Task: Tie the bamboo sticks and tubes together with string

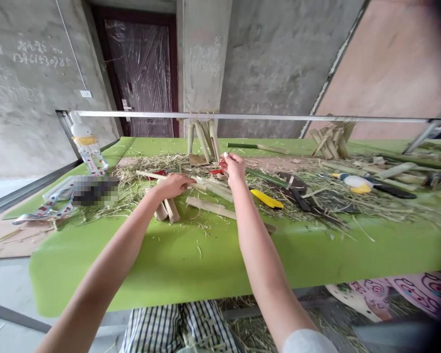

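My left hand [175,186] is bent over cut bamboo pieces at the middle of the green-covered table, its fingers curled onto them. Two short bamboo pieces [172,211] stick out below its wrist. My right hand [234,166] is raised a little to the right, thumb and fingers pinched together. A white covering shows on one of its fingertips. Just left of that hand is a small red object [216,171]; what the pinch holds is too small to make out. A split bamboo strip [209,206] lies between my forearms.
A yellow-handled knife [266,199] lies right of my right forearm. Shavings, dark strips [299,196] and bamboo lengths spread rightward. Bamboo bundles [203,139] hang from a metal rail [264,116] behind. A bottle [89,147] stands left, near a lanyard [44,214].
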Tool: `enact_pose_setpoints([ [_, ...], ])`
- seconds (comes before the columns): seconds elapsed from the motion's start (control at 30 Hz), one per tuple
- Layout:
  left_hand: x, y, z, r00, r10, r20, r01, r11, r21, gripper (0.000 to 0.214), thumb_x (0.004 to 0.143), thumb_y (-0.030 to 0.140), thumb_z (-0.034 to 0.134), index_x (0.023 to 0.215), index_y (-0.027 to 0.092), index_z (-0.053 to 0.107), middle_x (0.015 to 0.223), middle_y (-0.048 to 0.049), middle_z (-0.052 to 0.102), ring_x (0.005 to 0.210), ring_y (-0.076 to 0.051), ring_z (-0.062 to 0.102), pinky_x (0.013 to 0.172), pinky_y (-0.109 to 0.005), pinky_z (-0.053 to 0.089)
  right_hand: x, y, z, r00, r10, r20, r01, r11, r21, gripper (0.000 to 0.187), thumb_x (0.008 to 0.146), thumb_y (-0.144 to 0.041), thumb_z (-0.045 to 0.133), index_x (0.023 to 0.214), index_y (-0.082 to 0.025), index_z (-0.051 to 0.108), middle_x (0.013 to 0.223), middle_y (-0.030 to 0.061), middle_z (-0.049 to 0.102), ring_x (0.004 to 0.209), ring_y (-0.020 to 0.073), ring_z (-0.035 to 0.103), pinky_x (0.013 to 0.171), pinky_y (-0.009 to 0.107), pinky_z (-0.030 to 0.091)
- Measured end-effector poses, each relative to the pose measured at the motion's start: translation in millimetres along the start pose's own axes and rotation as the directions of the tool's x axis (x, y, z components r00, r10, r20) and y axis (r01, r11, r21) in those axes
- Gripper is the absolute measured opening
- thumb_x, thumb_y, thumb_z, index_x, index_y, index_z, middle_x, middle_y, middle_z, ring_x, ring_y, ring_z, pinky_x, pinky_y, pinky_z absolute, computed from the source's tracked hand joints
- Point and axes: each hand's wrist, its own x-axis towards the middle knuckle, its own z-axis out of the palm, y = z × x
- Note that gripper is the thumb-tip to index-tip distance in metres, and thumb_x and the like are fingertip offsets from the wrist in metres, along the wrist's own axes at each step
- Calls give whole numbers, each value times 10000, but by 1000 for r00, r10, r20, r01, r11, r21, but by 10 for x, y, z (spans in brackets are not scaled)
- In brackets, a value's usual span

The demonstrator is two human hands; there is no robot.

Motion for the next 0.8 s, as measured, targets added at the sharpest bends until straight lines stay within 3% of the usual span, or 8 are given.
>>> enact_pose_setpoints([
  [0.17,18,1,5,993,6,116,-14,998,68,419,753,155,541,1132,318,614,1190,-9,599,1054,-176,548,857,-242,410,-20,-15,-7,998,-57,-4,57,998,27,92,790,-232,565,738,-175,614,621,-15,612,580,112,610,612,260,516],
  [0.33,14,18,42,977,-94,193,80,994,79,248,800,258,538,999,265,686,1013,-48,658,805,-145,608,650,-193,427,-49,-50,-12,994,-103,-20,104,994,41,112,788,-273,576,742,-175,603,640,-7,617,595,116,622,628,263,524],
  [0.57,127,207,225,996,25,-86,-31,998,-62,223,772,194,571,969,187,674,956,-62,674,795,-149,611,715,-247,476,-50,-1,59,988,-154,11,154,987,56,147,779,-317,571,760,-174,599,629,0,620,615,143,634,603,270,515],
  [0.67,157,268,237,993,-28,-116,18,996,-91,206,777,101,511,852,153,696,892,-69,693,744,-149,624,701,-264,495,-50,2,63,984,-180,13,179,983,41,174,778,-342,570,768,-170,599,621,2,610,585,148,625,584,281,508],
  [0.8,119,253,115,975,-109,-193,74,980,-183,189,785,133,529,832,148,711,829,-61,700,692,-159,633,654,-272,510,-57,-17,37,965,-262,9,262,963,-65,206,795,-366,548,772,-169,603,598,-11,581,522,120,589,554,261,497],
])
